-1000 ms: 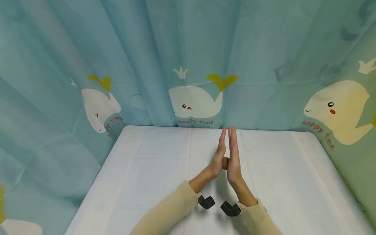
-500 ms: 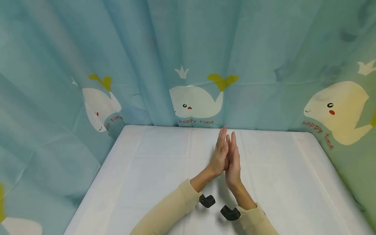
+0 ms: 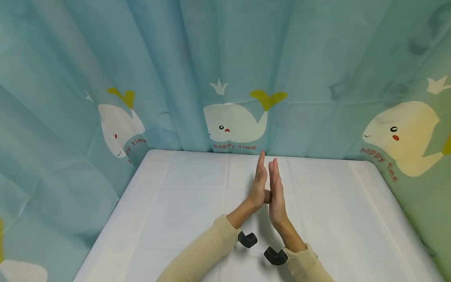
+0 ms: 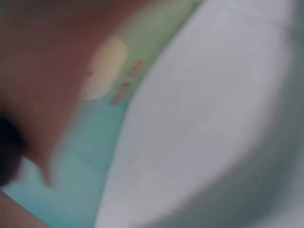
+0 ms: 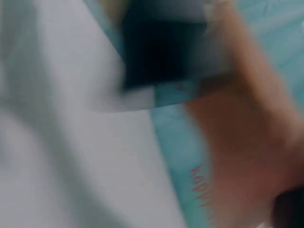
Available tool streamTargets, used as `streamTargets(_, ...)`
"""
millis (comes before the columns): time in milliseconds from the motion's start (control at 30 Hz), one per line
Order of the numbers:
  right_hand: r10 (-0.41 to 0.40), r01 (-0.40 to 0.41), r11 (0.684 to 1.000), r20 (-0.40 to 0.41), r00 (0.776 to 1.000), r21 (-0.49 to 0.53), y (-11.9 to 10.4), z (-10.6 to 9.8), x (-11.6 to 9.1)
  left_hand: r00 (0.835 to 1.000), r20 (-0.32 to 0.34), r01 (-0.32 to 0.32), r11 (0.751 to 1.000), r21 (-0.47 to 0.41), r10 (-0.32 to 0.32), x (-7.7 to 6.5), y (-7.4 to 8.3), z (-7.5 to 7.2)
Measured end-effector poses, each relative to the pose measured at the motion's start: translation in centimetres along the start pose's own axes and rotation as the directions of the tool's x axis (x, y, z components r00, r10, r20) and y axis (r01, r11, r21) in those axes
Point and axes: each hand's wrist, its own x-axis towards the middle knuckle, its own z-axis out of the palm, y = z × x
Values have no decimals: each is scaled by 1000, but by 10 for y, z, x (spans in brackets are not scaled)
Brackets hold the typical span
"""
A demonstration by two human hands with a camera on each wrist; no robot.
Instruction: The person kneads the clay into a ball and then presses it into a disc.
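Over the white table, my left hand (image 3: 258, 190) and right hand (image 3: 278, 201) face each other palm to palm, fingers straight and pointing away from me. Pressed between the heels of the palms is a small rounded brown lump (image 3: 267, 196), mostly hidden by them. The left fingertips reach a little farther forward than the right ones. Both wrist views are blurred; the left one has a strip of skin and a dark round shape at its left edge. In the right wrist view, my right hand (image 5: 251, 156) fills the right side.
A white-covered table (image 3: 183, 219) lies under the hands. Behind and beside it hangs a blue-green curtain (image 3: 310, 70) printed with whales. Two black wrist-worn cameras, left (image 3: 248, 239) and right (image 3: 276, 256), sit close together at the sleeve cuffs.
The palms have slid along each other: the right hand drew back a little while the left shifted slightly left. The lump stays between them, hidden more half a second ago than now.
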Motion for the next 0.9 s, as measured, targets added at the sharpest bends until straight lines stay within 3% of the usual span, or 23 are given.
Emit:
streamTargets(133, -39, 35, 994, -38, 999, -99, -10, -12, 15, 998, 54, 24, 996, -82, -20, -13, -1, 11)
streamTargets(233, -4, -4, 993, -67, 998, -119, 0, -26, 24, 996, 87, 2, 994, -114, 8, -18, 9, 15)
streamTargets(400, 39, -43, 991, -35, 999, -125, 14, -17, 4, 996, 48, -75, 991, -109, 81, -9, 21, 8)
streamTargets(467, 10, -12, 990, -19, 1000, -140, 7, -5, -5, 997, 3, -70, 994, -86, 71, -3, 19, 4)
streamTargets(533, -27, 24, 989, -13, 1000, -143, -3, 4, -9, 1000, -17, -25, 996, -86, 24, -1, 13, 2)
streamTargets(667, -50, 40, 989, -62, 997, -143, -15, -2, 8, 999, 32, 25, 993, -114, -21, -5, 12, 7)
streamTargets(767, 0, -11, 992, -86, 996, -128, -6, -16, 23, 998, 59, 3, 990, -138, 5, -8, 23, 10)
streamTargets(900, 55, -61, 993, -60, 997, -106, 8, -16, 16, 998, 57, -10, 991, -130, 17, -4, 32, 7)
